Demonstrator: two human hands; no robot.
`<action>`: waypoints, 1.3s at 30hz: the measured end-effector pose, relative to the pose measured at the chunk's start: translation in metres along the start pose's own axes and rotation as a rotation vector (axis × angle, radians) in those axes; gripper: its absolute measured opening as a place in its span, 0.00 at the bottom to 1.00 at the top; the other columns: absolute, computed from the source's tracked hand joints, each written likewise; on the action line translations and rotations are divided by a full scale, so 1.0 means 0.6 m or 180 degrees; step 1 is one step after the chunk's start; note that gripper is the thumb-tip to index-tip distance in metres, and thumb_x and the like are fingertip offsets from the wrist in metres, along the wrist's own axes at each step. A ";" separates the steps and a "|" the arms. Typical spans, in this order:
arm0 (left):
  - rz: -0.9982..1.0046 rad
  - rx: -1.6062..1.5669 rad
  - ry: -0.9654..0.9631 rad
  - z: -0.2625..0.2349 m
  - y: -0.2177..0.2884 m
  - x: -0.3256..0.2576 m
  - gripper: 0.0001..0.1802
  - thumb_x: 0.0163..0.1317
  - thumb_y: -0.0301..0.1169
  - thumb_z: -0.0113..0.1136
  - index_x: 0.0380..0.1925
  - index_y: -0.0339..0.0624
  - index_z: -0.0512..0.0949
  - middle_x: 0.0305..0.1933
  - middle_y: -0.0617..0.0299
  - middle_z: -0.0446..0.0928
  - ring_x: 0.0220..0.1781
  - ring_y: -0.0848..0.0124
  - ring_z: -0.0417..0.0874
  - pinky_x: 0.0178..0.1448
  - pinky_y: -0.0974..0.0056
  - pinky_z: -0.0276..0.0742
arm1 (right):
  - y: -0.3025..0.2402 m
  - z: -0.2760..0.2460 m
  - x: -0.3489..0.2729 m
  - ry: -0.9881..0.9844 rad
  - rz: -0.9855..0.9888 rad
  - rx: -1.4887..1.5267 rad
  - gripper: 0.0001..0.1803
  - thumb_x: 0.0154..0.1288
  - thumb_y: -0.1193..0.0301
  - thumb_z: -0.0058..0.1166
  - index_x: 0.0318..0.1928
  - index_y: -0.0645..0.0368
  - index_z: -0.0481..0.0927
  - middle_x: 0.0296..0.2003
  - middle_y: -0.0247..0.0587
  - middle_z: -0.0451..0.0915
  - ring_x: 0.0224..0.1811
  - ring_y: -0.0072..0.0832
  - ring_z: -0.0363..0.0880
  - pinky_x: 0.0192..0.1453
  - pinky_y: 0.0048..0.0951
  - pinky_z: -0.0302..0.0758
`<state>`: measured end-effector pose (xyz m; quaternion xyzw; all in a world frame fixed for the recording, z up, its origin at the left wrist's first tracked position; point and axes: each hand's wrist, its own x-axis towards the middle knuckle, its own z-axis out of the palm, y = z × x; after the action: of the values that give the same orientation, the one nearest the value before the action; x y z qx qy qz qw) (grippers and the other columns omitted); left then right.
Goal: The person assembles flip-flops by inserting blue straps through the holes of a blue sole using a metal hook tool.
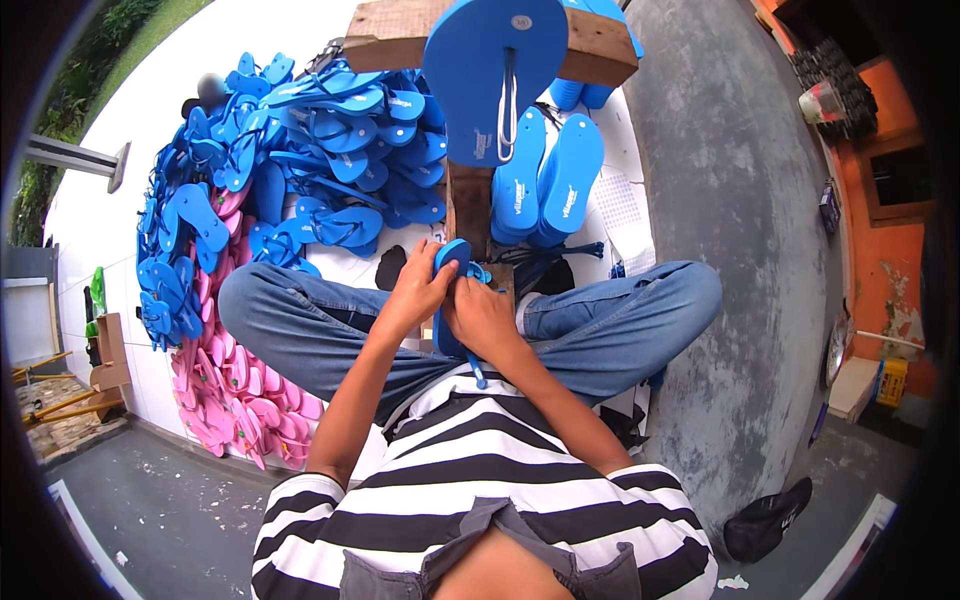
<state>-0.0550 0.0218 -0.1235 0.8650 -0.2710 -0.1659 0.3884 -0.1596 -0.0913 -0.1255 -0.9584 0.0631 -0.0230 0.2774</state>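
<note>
Two bare hands of mine, the left hand (420, 285) and the right hand (484, 315), meet at one blue sole (447, 335) near the middle of the frame, between my bent knees. With the left hand I pinch the upper part of this sole, the thumb lying on its face and the fingers passing behind the edge. The fingers of the right hand are curled in and pressed close to the sole, just beside a small blue strap (480, 272); the knuckles cover the place, so I cannot tell what exactly they pinch. Below the right hand, a thin blue end piece (479, 374) hangs down toward my striped shirt (480, 440).

In front of me stands a wooden post (469, 205) with a wooden crossbeam (395, 30) at the top of the frame. Before this beam is a larger blue sole with a pale metal loop (508, 110) on it. To the right of the post, two stacks of blue soles (568, 185) stand side by side, and near them lies a printed sheet (622, 213). In the upper left is a big heap of blue sandals (345, 130), and pink sandals (235, 390) spread below it, beside my jeans (290, 310).
</note>
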 end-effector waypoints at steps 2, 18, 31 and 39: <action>-0.0462 -0.0514 -0.0285 -0.008 -0.015 -0.003 0.19 0.70 0.39 0.58 0.53 0.36 0.74 0.52 0.50 0.75 0.50 0.64 0.79 0.51 0.61 0.76 | 0.001 -0.005 0.003 -0.0188 -0.0037 0.0052 0.10 0.63 0.67 0.56 0.35 0.62 0.78 0.32 0.50 0.82 0.34 0.42 0.84 0.33 0.43 0.79; -0.0352 -0.1066 -0.0317 -0.069 0.018 0.005 0.20 0.62 0.36 0.68 0.49 0.33 0.80 0.45 0.54 0.83 0.38 0.72 0.81 0.42 0.68 0.77 | 0.015 -0.097 -0.039 -0.0820 -0.0163 0.1837 0.11 0.72 0.64 0.47 0.39 0.59 0.74 0.34 0.51 0.76 0.39 0.49 0.78 0.42 0.48 0.71; 0.2319 -0.1892 0.0349 -0.164 0.238 0.031 0.25 0.48 0.19 0.73 0.46 0.41 0.73 0.48 0.50 0.79 0.51 0.59 0.84 0.55 0.58 0.80 | -0.054 -0.293 0.046 0.1863 -0.0686 0.1286 0.25 0.53 0.85 0.66 0.54 0.57 0.84 0.45 0.41 0.78 0.44 0.34 0.83 0.46 0.31 0.83; 0.2839 -0.1979 0.0770 -0.174 0.267 0.085 0.23 0.56 0.25 0.70 0.40 0.46 0.63 0.40 0.47 0.73 0.40 0.58 0.80 0.47 0.54 0.81 | -0.061 -0.307 0.075 0.2438 -0.0915 0.1669 0.15 0.55 0.81 0.69 0.42 0.59 0.79 0.43 0.45 0.85 0.48 0.37 0.86 0.50 0.32 0.84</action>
<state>-0.0169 -0.0367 0.0618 0.5240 -0.5027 0.0430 0.6862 -0.1256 -0.1644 0.0502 -0.7779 0.0197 -0.4273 0.4603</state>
